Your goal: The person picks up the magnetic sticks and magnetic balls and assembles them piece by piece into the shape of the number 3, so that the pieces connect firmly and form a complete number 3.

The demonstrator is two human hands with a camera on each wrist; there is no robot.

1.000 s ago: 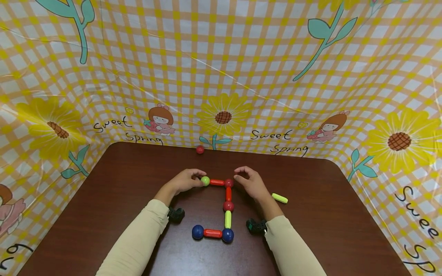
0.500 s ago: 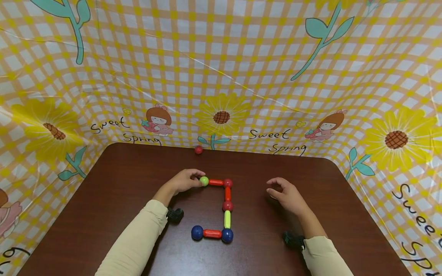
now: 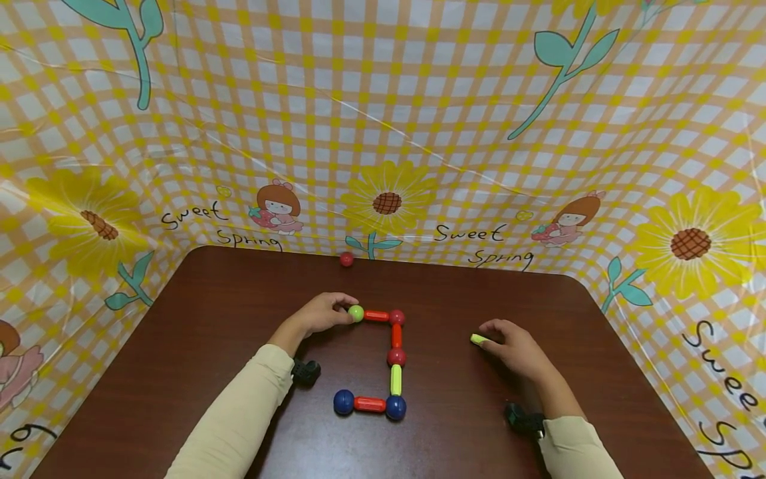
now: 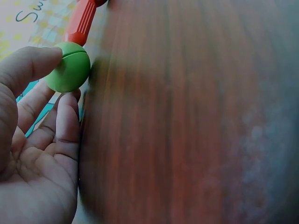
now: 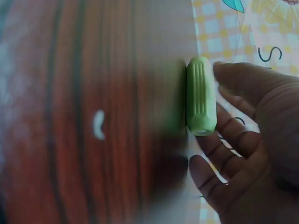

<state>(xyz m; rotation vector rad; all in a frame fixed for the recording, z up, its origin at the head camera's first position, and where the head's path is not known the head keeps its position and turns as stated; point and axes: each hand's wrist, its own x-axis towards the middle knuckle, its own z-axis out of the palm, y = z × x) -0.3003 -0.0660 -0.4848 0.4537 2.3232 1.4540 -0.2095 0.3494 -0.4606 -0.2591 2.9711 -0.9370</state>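
Observation:
My left hand (image 3: 323, 314) pinches a light green ball (image 3: 356, 313) at the far left end of a chain of toy rods and balls. In the left wrist view the thumb lies against this ball (image 4: 70, 70), with a fingertip below it. A red rod (image 3: 376, 316) joins the ball to a dark red ball (image 3: 397, 318) at the chain's corner. Off to the right, my right hand (image 3: 513, 346) has thumb and fingers around a loose yellow-green ribbed rod (image 5: 201, 95), low at the table. The hand covers part of that rod in the head view.
The chain runs nearer through a red rod (image 3: 396, 335), another dark red ball (image 3: 396, 357) and a yellow-green rod (image 3: 395, 380). It ends in two blue balls (image 3: 344, 402) joined by a red rod (image 3: 370, 404). A loose red ball (image 3: 346, 259) lies at the table's back edge, before a checked cloth (image 3: 383, 100).
My right hand has moved right and nearer, away from the chain's corner, to the loose yellow-green rod, and has closed around it. The left hand has stayed at the green ball.

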